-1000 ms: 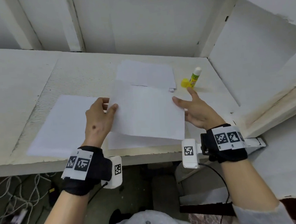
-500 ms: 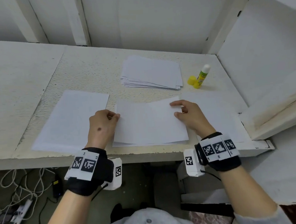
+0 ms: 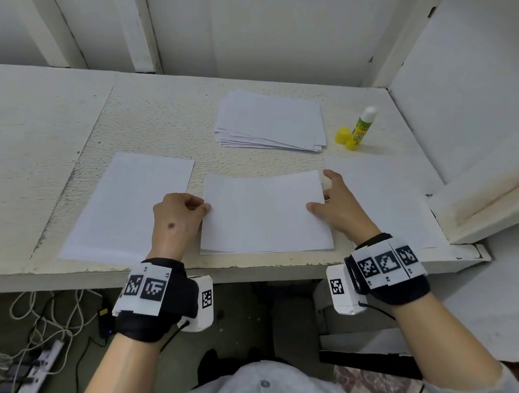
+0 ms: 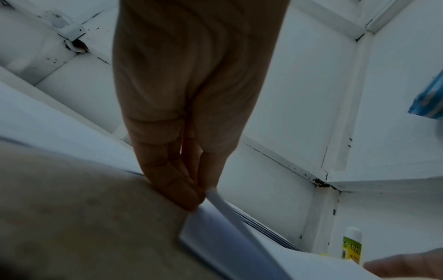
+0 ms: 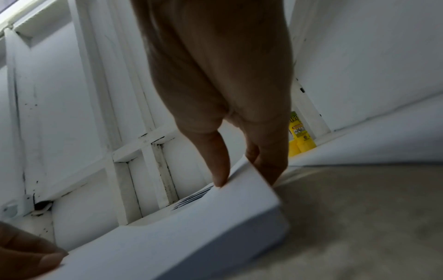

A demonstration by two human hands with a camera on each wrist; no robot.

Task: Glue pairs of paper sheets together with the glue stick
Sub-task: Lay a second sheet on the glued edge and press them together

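Note:
A white paper sheet (image 3: pixel 265 214) lies almost flat on top of another sheet near the table's front edge; its far edge is slightly bowed. My left hand (image 3: pixel 205 207) pinches its left edge, fingertips (image 4: pixel 191 195) closed on the paper (image 4: pixel 227 236). My right hand (image 3: pixel 321 192) holds the right edge, with the thumb (image 5: pixel 220 170) on top of the sheet (image 5: pixel 191 227) and the fingers (image 5: pixel 268 166) behind it. The glue stick (image 3: pixel 361 128) stands uncapped at the back right, its yellow cap (image 3: pixel 341 135) beside it. No hand is near it.
A stack of white sheets (image 3: pixel 271 121) lies at the back centre. A single sheet (image 3: pixel 130 205) lies to the left and another (image 3: pixel 384 193) to the right. White walls close the table (image 3: pixel 161 123) at back and right. Cables and a power strip (image 3: pixel 28 372) lie on the floor.
Both hands have brought the sheet down from a raised, tilted position until it lies nearly flat on the lower sheet. The right hand's fingers have closed in on the right edge.

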